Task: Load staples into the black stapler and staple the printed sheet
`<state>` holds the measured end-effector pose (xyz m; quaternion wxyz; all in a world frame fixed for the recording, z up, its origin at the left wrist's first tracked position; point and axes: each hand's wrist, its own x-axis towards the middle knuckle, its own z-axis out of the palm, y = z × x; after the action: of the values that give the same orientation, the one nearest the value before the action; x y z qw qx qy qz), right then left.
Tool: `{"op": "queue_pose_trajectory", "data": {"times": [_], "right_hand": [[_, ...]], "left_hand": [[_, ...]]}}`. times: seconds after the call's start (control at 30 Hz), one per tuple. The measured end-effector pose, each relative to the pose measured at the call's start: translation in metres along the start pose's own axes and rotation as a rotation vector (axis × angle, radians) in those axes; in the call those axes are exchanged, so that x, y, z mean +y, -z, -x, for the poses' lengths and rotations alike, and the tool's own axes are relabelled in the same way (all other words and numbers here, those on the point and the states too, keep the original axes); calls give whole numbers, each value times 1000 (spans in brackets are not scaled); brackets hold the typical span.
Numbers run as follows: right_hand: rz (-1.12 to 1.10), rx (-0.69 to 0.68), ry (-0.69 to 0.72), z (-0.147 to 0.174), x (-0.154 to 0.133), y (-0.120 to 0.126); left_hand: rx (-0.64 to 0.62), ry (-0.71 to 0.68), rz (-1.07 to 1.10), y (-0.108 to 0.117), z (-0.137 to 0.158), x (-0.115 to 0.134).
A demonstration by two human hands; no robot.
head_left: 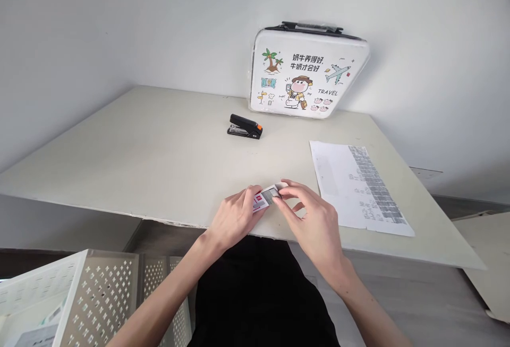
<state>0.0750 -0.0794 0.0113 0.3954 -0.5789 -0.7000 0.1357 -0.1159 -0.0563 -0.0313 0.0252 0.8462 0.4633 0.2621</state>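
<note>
Near the table's front edge, my left hand (236, 211) is closed around a small white and red staple box (261, 203). The box is open at its right end, and a grey block of staples (271, 194) shows there. My right hand (313, 217) has its thumb and index finger pinched at the right end of those staples; the fingertips partly cover them. Beyond both hands, a black stapler (245, 126) with an orange piece at its end lies on the table.
A white cartoon-printed case (308, 73) with a black handle stands against the wall at the table's back. A printed paper sheet (338, 187) lies right of my hands. Below the table's left side is a white perforated basket (103, 294). The table (139, 145) has a chipped front edge.
</note>
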Motion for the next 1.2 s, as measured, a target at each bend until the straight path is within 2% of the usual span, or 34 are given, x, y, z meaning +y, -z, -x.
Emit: {"op": "queue_pose_trajectory", "data": {"times": [0.2,0.47,0.8,1.03,1.2], "right_hand": [[-6,9,2,0,-1,-1],[-154,-84,-130,-5,-4,3],[-211,-81,-196,-3,-5,5],[-172,-37,-152,-1,-2,1],[-91,25,-71,0,0,-5]], "left_hand": [[32,-14,-47,0,0,1],[28,-7,-55,-2,2,0],[33,-25,-57,-2,0,1],[21,-13,-38,-1,0,1],[12,-10,-30,-1,1,1]]}}
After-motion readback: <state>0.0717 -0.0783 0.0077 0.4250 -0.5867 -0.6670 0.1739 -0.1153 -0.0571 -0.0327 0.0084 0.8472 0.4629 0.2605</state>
